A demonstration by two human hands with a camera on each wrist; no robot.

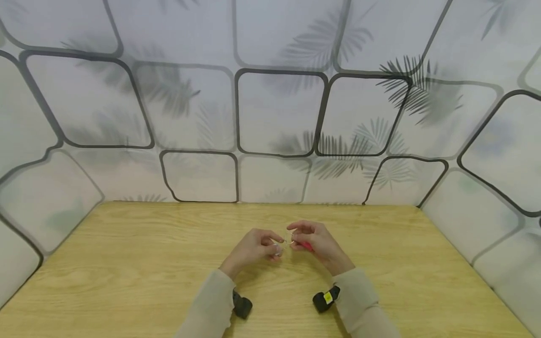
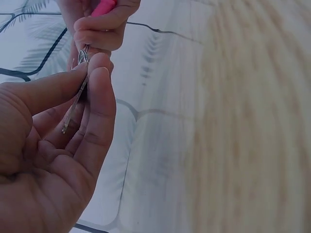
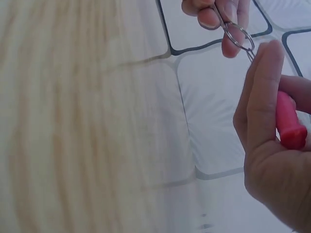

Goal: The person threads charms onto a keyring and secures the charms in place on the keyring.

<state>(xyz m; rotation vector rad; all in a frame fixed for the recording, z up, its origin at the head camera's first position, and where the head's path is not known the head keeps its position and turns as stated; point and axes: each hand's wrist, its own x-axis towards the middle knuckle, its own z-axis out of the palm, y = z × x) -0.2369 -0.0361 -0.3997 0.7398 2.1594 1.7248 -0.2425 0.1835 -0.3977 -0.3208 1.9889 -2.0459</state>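
Over the middle of the wooden table both hands meet, fingertips almost touching. My left hand pinches a thin metal piece between thumb and forefinger; it ends in a small metal ring. That ring sits between the two hands. My right hand has its fingers curled round a pink object, which shows as a red edge under the fingers in the head view. In the left wrist view the right hand's fingers are just above the ring.
Patterned white panels wall in the table at the back and on both sides. A black wrist camera is strapped to the left sleeve and another to the right sleeve.
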